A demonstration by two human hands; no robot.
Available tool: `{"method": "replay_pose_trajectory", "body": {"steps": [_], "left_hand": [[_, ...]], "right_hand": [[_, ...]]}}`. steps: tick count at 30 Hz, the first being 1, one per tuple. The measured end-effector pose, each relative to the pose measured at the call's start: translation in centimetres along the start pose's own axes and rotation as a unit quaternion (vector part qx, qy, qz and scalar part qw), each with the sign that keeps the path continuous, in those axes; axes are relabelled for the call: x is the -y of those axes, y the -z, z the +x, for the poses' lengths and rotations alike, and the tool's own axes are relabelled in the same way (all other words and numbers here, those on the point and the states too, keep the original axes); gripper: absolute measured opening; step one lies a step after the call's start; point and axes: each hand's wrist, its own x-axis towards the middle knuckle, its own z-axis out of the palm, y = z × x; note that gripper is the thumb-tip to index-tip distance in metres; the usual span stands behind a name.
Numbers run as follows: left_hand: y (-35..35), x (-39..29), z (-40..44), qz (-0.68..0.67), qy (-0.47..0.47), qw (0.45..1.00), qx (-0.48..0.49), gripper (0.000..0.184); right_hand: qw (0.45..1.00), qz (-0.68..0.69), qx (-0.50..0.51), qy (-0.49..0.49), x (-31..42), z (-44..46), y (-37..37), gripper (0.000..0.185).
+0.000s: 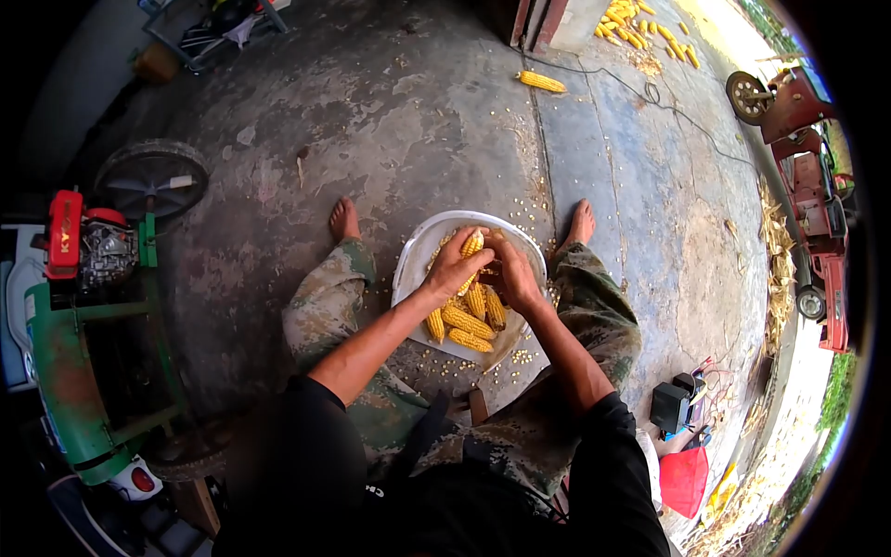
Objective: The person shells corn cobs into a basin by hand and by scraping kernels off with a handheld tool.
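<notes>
My left hand [452, 265] is wrapped round a yellow corn cob [471, 247], held upright over a white basin [414, 243]. My right hand [512, 267] is beside it, its fingers bent against the cob's upper end. Several more yellow cobs [467, 321] lie in the basin under my hands. The basin is on the floor between my bare feet, and loose kernels [524, 356] are scattered around it.
A single cob [541, 82] lies ahead on the concrete floor [408, 121], near a dark cable [687, 116]. More cobs [631, 28] are piled beyond. Green machinery [102, 371] stands at left, a red vehicle [826, 223] at right. A black box [669, 407] is at lower right.
</notes>
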Motion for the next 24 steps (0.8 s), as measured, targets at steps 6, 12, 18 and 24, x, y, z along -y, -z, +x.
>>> {"method": "replay_pose_trajectory", "body": {"steps": [6,12,18,24], "left_hand": [[0.4,1.2,0.7,-0.044,0.043,0.998,-0.024,0.031],[0.4,1.9,1.1,-0.082,0.074,0.992,-0.067,0.024],[0.6,1.7,1.2,-0.114,0.067,0.983,-0.130,0.016],[0.9,1.7,1.0,-0.118,0.043,0.984,-0.125,0.021]], "right_hand": [[0.983,0.125,-0.021,-0.135,-0.6,0.4,-0.6,0.051],[0.992,-0.088,-0.061,-0.066,-0.8,0.0,-2.1,0.054],[0.993,0.005,-0.090,-0.079,-0.5,0.3,-2.2,0.056],[0.990,-0.087,-0.083,-0.079,0.3,-0.7,-3.3,0.059]]}}
